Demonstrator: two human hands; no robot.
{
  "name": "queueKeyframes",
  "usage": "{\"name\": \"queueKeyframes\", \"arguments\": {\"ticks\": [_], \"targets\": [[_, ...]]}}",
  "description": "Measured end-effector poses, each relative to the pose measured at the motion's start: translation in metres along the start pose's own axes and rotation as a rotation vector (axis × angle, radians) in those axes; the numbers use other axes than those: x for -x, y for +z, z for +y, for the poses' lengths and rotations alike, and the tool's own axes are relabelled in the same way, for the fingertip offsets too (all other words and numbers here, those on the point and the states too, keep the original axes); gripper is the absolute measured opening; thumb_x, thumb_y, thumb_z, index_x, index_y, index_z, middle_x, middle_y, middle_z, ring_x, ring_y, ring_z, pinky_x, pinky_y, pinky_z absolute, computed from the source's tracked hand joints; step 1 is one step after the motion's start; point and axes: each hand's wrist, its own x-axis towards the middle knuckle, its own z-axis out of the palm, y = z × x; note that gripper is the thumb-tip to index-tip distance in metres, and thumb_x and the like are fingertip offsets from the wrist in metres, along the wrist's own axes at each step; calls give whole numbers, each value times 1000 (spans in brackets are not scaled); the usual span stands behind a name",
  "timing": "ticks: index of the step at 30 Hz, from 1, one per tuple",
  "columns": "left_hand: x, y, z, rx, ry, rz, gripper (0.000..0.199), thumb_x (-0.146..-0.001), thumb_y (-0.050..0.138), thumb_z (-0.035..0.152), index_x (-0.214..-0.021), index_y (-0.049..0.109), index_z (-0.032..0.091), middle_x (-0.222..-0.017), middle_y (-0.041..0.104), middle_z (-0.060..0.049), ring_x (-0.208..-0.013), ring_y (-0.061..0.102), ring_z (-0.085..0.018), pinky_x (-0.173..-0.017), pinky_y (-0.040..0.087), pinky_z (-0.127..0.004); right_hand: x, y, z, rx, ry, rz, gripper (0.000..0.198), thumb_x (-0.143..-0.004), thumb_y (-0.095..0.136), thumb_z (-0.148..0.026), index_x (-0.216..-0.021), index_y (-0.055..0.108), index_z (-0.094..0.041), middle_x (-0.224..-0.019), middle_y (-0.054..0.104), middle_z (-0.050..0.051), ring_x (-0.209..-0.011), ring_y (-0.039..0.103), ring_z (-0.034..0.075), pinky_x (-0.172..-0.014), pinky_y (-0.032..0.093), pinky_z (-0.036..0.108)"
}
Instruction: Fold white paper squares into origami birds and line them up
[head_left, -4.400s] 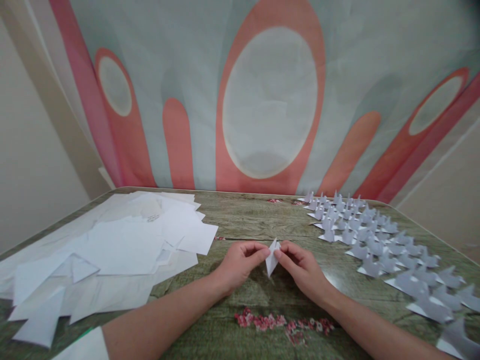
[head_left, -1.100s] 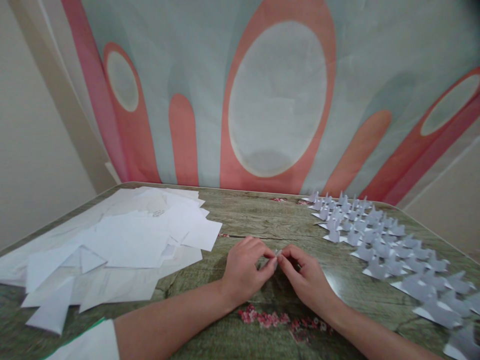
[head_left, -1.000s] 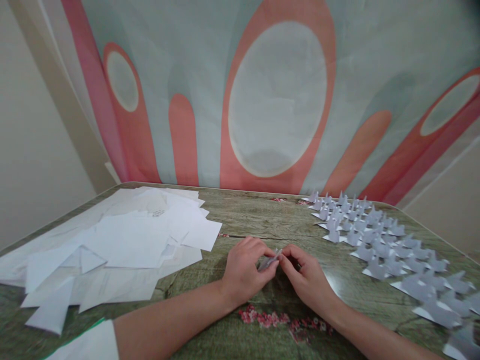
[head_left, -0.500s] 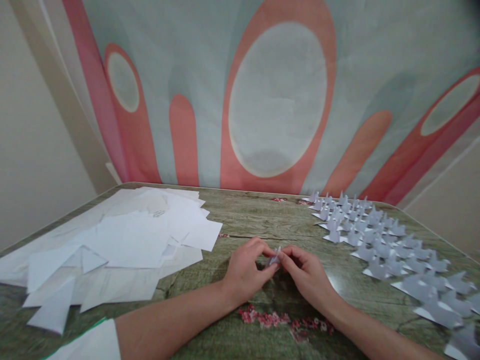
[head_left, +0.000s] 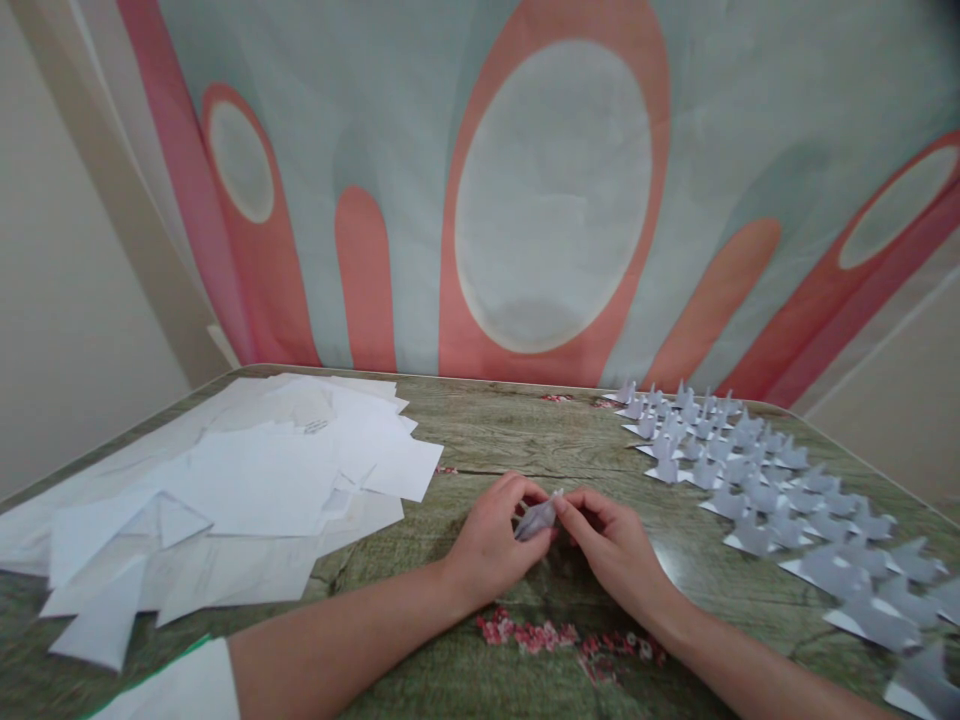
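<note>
**Folded Paper Piece: Hold and Handling**

One small, white, folded paper piece [head_left: 535,520] was located above the near-middle of the green-grey wood-grain table [head_left: 495,430], between two bare hands. The left hand [head_left: 495,535] gripped its left part between thumb and curled fingers. The right hand [head_left: 611,540] pinched its right tip, thumb toward the camera.

Handling (judged): the piece was very light, thin and easily creased, stiffer where layers overlapped. Suitable grip points were the layered folds; loose tips would bend or tear under force. Slip risk appeared low.

Count:
- Hands: two.
- Piece held: one, its exact form partly hidden by fingers.
- White bird-shaped folded papers [head_left: 739,468], right side: more than two dozen; overlap prevented an exact count.
- Heap of flat white paper sheets [head_left: 259,480], left side: one; its sheets could not be counted.
- Flat white paper triangle [head_left: 101,620], at the heap's near edge: one.
</note>
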Motion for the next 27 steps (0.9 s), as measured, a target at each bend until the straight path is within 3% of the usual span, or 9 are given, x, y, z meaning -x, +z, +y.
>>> {"name": "queueKeyframes", "arguments": {"ticks": [7, 15, 18, 23, 27], "targets": [[-1, 0, -3, 175, -70, -11, 19, -75, 58, 17, -93, 63, 18, -89, 62, -3, -83, 57, -15, -75, 48, -25, -4, -1, 5, -19, -17, 21, 29, -82, 51, -42, -80, 63, -16, -67, 58, 1, -60, 50, 14, -55, 38, 24], [-7, 5, -13, 611, -273, -37, 20, -75, 62, 23, -91, 65, 13, -90, 68, -7, -84, 63, -18, -81, 50, -32, -3, -1, 7, 27, -48, 23, 25, -82, 52, -40, -80, 62, -16, -69, 58, 2, -60, 50, 14, -55, 39, 25], [-9, 4, -17, 658, -352, 25, 22, -68, 68, 22, -87, 64, 12, -86, 69, -7, -80, 64, -18, -79, 50, -33, -1, -1, 5, 52, -55, 27, 22, -81, 54, -38, -75, 58, -17, -68, 56, 1, -60, 49, 14, -55, 40, 25], [-10, 3, -17, 686, -403, 111, 25, -63, 72, 23, -84, 63, 12, -81, 68, -6, -77, 63, -17, -77, 50, -32, -3, 1, 10, 30, -47, 149, 23, -74, 61, -37, -78, 49, -19, -68, 51, -1, -57, 47, 12, -51, 41, 24], [-10, 3, -18, 699, -397, 129, 27, -63, 73, 23, -84, 61, 11, -80, 66, -6, -75, 62, -15, -74, 50, -29, -6, 3, 16, -87, -35, 52, 24, -78, 57, -38, -88, 48, -19, -77, 56, 2, -65, 53, 14, -56, 44, 25]]}}
